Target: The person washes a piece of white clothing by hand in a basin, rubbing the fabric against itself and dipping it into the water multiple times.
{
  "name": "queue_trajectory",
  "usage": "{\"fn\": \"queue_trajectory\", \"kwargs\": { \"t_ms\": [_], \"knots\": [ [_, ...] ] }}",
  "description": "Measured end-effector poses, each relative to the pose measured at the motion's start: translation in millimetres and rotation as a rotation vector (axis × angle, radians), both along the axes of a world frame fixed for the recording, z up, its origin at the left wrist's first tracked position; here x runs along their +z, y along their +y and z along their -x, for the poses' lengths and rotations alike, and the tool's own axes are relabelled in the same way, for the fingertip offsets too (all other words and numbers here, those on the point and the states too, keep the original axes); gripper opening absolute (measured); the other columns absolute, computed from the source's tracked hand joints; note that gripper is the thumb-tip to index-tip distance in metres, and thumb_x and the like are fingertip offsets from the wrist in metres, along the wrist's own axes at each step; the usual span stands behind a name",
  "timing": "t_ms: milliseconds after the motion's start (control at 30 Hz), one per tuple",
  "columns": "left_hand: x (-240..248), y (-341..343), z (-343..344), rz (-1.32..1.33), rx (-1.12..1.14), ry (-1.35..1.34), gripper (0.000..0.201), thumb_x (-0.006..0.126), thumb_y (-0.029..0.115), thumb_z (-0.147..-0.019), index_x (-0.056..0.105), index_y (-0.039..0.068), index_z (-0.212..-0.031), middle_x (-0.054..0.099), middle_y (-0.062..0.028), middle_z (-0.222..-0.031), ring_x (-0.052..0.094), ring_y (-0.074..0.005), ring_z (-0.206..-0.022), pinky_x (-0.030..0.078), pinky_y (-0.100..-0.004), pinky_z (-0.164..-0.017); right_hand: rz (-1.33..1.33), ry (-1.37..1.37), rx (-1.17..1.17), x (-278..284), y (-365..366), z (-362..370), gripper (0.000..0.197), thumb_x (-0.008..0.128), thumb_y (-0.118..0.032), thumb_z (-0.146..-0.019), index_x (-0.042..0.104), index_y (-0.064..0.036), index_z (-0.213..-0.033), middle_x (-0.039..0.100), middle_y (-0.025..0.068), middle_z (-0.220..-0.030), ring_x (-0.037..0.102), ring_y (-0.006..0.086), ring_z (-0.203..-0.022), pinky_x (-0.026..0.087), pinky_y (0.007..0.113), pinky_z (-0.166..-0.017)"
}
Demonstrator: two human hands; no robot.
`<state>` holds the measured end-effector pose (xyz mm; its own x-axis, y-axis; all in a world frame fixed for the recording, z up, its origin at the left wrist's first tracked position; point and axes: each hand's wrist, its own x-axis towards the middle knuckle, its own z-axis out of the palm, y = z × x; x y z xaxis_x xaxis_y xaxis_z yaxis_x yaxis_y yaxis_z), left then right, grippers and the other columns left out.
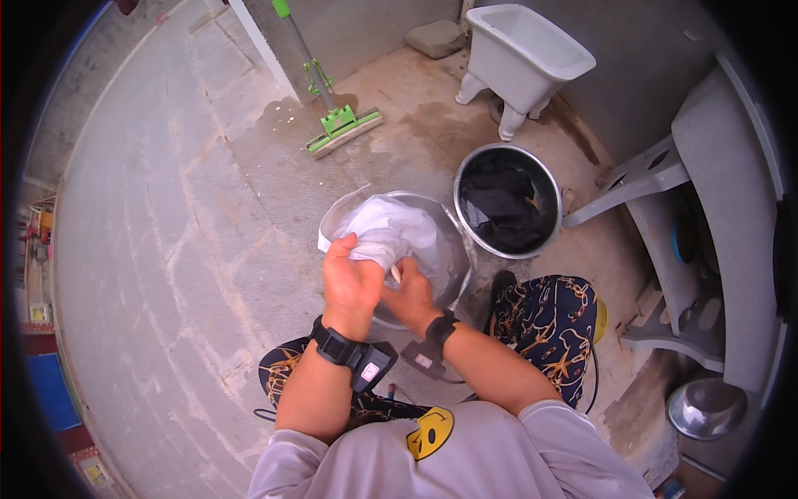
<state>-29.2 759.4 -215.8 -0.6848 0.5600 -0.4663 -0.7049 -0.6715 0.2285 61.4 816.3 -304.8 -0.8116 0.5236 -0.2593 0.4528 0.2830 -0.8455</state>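
A wet-looking white cloth (389, 223) is bunched up over a wide metal basin (459, 279) in front of me. My left hand (352, 279) grips the cloth at its near side, with the thumb up and the other fingers lost in the folds. Close beside it, over the basin, my right hand (411, 295) is closed on the cloth's lower part, its fingertips partly hidden. One edge of the cloth spreads out over the basin's far left rim.
A second metal basin (539, 239) with dark clothes (499, 200) in it stands to the right. Behind it is a white footed ceramic tub (532, 62). A green mop (339, 125) leans at the far wall near a stone (435, 38). A grey sink stand (723, 166) and a metal bowl (706, 407) are at right.
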Motion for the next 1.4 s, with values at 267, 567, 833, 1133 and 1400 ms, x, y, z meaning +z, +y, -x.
{"fn": "queue_trajectory", "kwargs": {
  "t_ms": [267,567,833,1133,1400],
  "knots": [
    [-0.7,-5.4,5.5,-0.003,0.059,0.011,0.048,0.035,0.011,-0.084,0.038,-0.015,-0.124,0.043,-0.0270,-0.131,0.041,-0.0386,-0.123,0.027,-0.0466,-0.109,0.283,0.183,-0.269,-39.0,8.4,-1.8,0.021,0.071,-0.014,-0.071,0.056,-0.0010,-0.078,0.062,0.0120,-0.072,0.061,0.0230,-0.062,0.048,0.035,-0.059],
    [-5.1,-8.3,3.4,-0.009,0.052,0.019,0.049,0.033,0.011,-0.084,0.035,-0.016,-0.125,0.043,-0.0274,-0.131,0.040,-0.0389,-0.124,0.026,-0.0467,-0.110,1.200,-0.002,-0.541,-55.4,16.8,-3.7,0.025,0.066,-0.001,-0.071,0.050,-0.0054,-0.090,0.048,0.0042,-0.062,0.042,0.0134,-0.040,0.032,0.031,-0.036],
    [-1.1,-10.7,-5.8,0.900,-0.360,0.492,0.040,0.052,0.009,-0.079,0.049,-0.003,-0.117,0.058,-0.0135,-0.114,0.055,-0.0280,-0.107,0.041,-0.0437,-0.096,0.907,0.081,-0.791,-77.3,36.6,1.7,0.011,0.059,-0.011,-0.079,0.059,-0.0032,-0.087,0.059,0.0081,-0.069,0.057,0.0199,-0.056,0.042,0.036,-0.045],
    [-24.7,-38.1,19.9,0.524,0.016,0.253,0.026,0.049,-0.005,-0.078,0.052,-0.009,-0.104,0.062,-0.0183,-0.101,0.062,-0.0283,-0.092,0.049,-0.0374,-0.085,-0.057,-0.052,-0.449,-122.0,51.3,-24.8,0.026,0.067,-0.023,-0.075,0.060,0.0021,-0.079,0.062,0.0139,-0.068,0.060,0.0234,-0.064,0.048,0.036,-0.060],
    [-26.0,-38.4,15.2,0.537,0.041,0.191,0.025,0.047,-0.004,-0.080,0.051,-0.009,-0.105,0.061,-0.0195,-0.104,0.061,-0.0303,-0.097,0.047,-0.0392,-0.090,0.084,0.050,-0.850,-144.2,174.1,14.4,0.055,0.043,-0.047,-0.088,0.058,0.0041,-0.074,0.060,0.0174,-0.067,0.056,0.0288,-0.057,0.044,0.039,-0.055]
  ]
}}
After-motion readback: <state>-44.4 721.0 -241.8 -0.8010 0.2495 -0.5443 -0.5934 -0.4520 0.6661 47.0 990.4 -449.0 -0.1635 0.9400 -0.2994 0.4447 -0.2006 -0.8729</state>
